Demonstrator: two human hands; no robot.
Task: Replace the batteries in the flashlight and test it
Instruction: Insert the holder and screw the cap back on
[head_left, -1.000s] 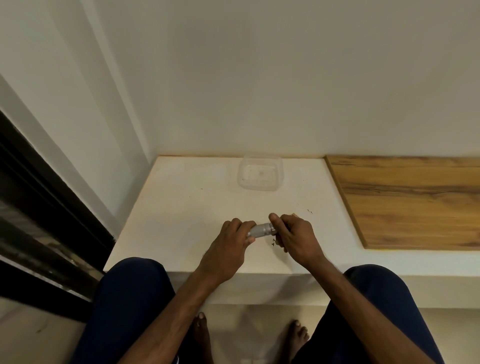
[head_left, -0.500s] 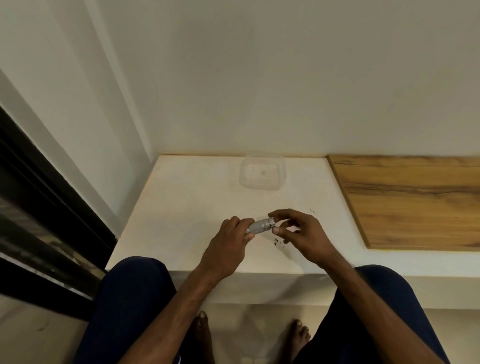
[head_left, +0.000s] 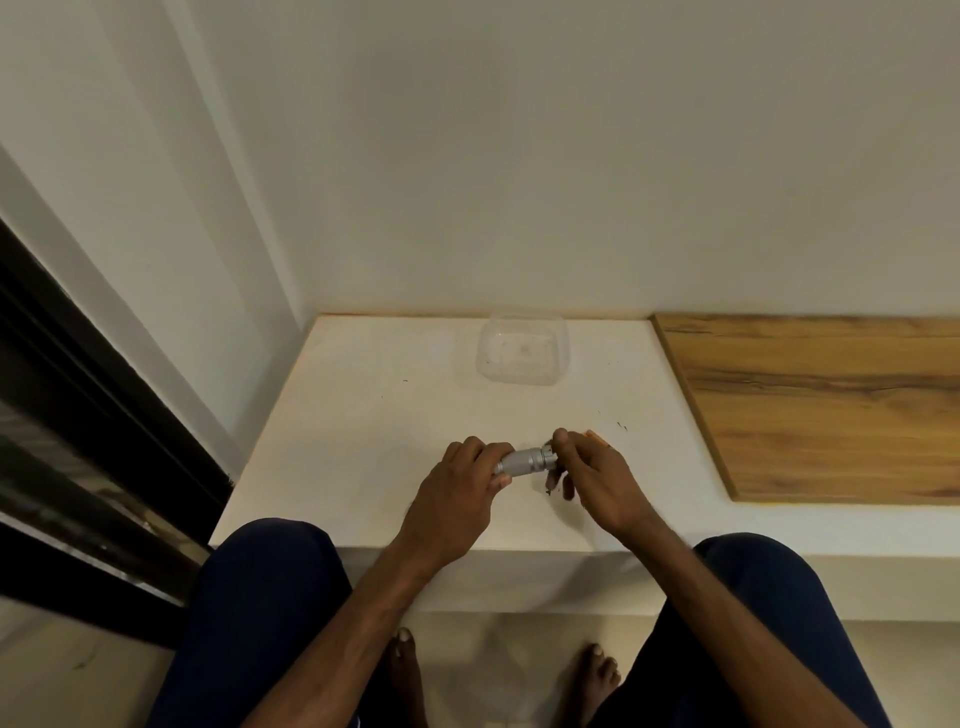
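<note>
A small silver flashlight (head_left: 524, 461) is held level just above the white ledge (head_left: 363, 441), near its front edge. My left hand (head_left: 457, 493) is wrapped around its left end, hiding that part of the body. My right hand (head_left: 592, 480) pinches the right end with thumb and forefinger, and a small orange piece (head_left: 594, 436) shows behind its fingers. A small dark piece (head_left: 549, 482) hangs or lies just below the flashlight's right end; I cannot tell what it is. No batteries are visible.
A clear plastic container (head_left: 522, 349) stands at the back of the ledge against the wall. A wooden panel (head_left: 821, 405) covers the ledge to the right. A dark window frame (head_left: 78, 415) runs along the left. My knees and bare feet are below.
My right hand's fingers, spread open half a second ago, have closed back on the flashlight's right end. The flashlight has dropped slightly toward the ledge.
</note>
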